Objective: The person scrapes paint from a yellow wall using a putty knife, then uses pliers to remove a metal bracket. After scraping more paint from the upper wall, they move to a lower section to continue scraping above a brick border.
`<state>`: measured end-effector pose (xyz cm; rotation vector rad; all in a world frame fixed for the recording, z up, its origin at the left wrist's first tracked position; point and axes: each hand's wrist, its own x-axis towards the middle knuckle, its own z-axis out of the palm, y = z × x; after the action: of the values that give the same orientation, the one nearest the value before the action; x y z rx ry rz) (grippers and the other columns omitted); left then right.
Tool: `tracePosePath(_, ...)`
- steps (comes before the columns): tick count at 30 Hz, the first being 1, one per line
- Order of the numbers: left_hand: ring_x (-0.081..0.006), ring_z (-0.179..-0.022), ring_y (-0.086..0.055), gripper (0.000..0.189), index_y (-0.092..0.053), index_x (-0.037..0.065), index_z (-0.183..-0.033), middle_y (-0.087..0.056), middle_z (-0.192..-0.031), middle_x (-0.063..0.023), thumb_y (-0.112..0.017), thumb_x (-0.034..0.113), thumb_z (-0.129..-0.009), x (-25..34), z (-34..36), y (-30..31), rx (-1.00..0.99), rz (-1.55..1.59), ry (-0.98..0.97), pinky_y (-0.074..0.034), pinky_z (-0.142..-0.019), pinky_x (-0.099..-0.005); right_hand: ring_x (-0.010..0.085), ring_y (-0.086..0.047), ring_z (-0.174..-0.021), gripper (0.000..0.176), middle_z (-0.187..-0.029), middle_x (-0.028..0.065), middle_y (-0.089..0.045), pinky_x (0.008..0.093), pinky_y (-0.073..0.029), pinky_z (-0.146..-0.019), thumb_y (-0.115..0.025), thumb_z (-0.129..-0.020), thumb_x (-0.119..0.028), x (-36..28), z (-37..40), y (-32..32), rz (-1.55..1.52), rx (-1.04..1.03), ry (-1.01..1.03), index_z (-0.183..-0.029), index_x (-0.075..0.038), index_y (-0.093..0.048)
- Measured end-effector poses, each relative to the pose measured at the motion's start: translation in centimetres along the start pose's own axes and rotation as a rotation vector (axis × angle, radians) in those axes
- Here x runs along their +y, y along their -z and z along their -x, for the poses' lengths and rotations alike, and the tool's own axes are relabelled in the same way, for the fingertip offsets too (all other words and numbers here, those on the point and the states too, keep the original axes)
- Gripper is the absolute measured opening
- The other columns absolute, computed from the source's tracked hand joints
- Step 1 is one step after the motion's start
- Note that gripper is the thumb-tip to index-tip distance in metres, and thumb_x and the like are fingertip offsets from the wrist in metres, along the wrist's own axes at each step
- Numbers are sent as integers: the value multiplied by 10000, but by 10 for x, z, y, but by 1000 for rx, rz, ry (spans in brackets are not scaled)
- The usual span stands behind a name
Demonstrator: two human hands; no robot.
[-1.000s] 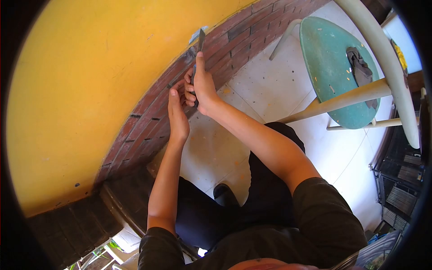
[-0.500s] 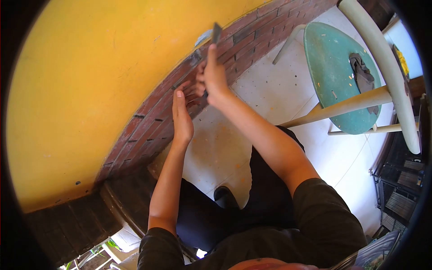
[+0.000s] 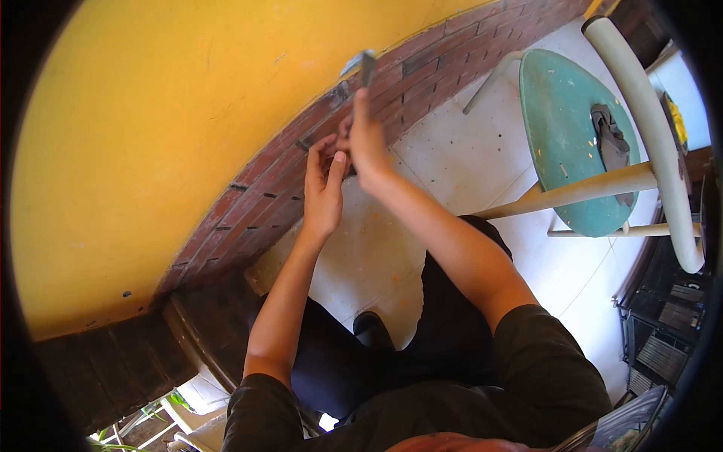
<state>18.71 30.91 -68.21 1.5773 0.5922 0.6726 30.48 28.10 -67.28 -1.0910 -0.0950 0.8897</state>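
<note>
My right hand (image 3: pixel 366 143) is closed around a scraper (image 3: pixel 367 69), whose narrow grey blade sticks up past the thumb. Its grip is mostly hidden in the palm, and the hand is slightly blurred. Just to the left, my left hand (image 3: pixel 324 188) is held open with the fingers loosely bent and the thumb raised, right beside the right hand's fingers. Both hands are in front of the brick band (image 3: pixel 263 192) along the foot of the yellow wall (image 3: pixel 173 135). Behind the blade, a pale bare patch (image 3: pixel 351 66) shows at the edge of the yellow paint.
A green-seated chair (image 3: pixel 553 143) with cream tubing stands to the right, a dark cloth (image 3: pixel 611 139) and small flakes on its seat. Specks and dust lie on the tiled floor (image 3: pixel 452 158). A dark wooden bench (image 3: pixel 113 377) is at lower left, a dark rack (image 3: pixel 666 331) at lower right.
My left hand has moved right, closer to the right hand, and its fingers have bent more. My right hand, with the scraper, has shifted slightly down and right. The whole view has shifted a little.
</note>
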Motion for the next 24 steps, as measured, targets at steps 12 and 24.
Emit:
tracePosePath(12,-160,-1065,-600,433,-468,-13,-1409,-637,-1175,-102,-521,279,-1092,-4,-4,7,3,26,54,-469,-964,-321,120,-458,-507,738,-613,23,-481,279,-357,-468,-383,-1007,-746,18,1,-16,70,82,90,-727,-74,-506)
tracePosePath(24,-115,-906,-590,484,-506,22,-1420,-647,-1042,-35,-461,366,-1083,-1,-12,14,38,67,61,-461,-828,-299,134,-367,-385,734,-544,-11,-400,314,-267,-347,-370,-965,-812,-11,10,-14,3,48,-36,-744,-118,-459)
